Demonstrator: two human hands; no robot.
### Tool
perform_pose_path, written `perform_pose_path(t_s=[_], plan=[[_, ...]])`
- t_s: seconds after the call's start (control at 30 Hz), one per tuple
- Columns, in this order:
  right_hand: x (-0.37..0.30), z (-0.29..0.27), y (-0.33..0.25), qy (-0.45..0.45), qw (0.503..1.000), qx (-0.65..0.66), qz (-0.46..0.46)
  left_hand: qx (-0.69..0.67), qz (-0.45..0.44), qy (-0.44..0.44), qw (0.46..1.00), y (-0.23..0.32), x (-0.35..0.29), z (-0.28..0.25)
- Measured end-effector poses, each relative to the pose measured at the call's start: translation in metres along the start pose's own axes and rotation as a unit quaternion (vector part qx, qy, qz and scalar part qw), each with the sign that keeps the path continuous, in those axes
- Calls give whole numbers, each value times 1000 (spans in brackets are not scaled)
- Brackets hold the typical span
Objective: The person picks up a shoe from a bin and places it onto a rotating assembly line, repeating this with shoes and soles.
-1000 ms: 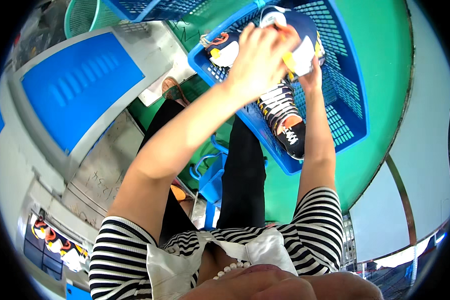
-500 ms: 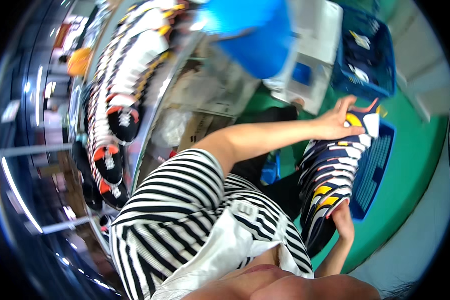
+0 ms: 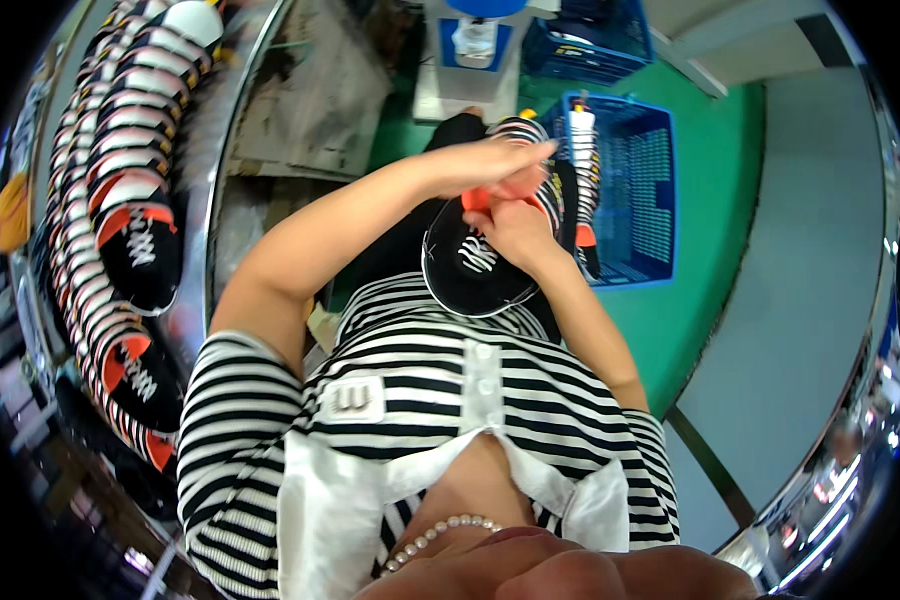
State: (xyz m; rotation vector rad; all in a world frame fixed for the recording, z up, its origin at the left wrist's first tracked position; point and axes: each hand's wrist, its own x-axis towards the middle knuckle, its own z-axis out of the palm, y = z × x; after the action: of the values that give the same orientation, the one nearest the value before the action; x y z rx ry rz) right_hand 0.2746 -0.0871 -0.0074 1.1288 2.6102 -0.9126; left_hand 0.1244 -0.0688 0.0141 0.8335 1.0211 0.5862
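Observation:
On my lap lies a bundle of nested shoe uppers (image 3: 477, 262), the nearest one black with white laces and orange lining. My right hand (image 3: 522, 236) has its fingers curled over the orange lining at the bundle's opening. Just beyond it, my left hand (image 3: 500, 165) is slightly blurred, fingers stretched out across the striped part of the bundle. To the right, a second row of nested uppers (image 3: 584, 165) lies along the left side of a blue plastic basket (image 3: 660, 190), its orange and black end toward me.
Long rows of nested uppers (image 3: 135, 190) lie on a metal-edged table (image 3: 225, 130) to my left. Ahead are a white and blue machine (image 3: 470, 65) and another blue basket (image 3: 590, 62) holding dark pieces. A grey wall (image 3: 810, 220) borders the green floor on the right.
Both hands have come from beside the basket to over my lap. Earlier they held a row of uppers by its ends; now a row lies in the basket and a bundle is under my hands.

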Motion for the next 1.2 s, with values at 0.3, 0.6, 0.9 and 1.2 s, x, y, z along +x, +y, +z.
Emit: perform_pose_path(t_s=[0.3,0.6,0.9,1.2], plan=[[-32,29,62,190,942,253,110,18,-193,-70,979,-32,-18,-8],[-45,17,61,169,972,138,86,-134,-195,36,971,-51,8,23],[-26,-68,19,246,936,249,27,-138,5,45,989,19,-74,33],[72,-66,-7,161,807,567,-15,-272,112,292,910,10,-94,-40]])
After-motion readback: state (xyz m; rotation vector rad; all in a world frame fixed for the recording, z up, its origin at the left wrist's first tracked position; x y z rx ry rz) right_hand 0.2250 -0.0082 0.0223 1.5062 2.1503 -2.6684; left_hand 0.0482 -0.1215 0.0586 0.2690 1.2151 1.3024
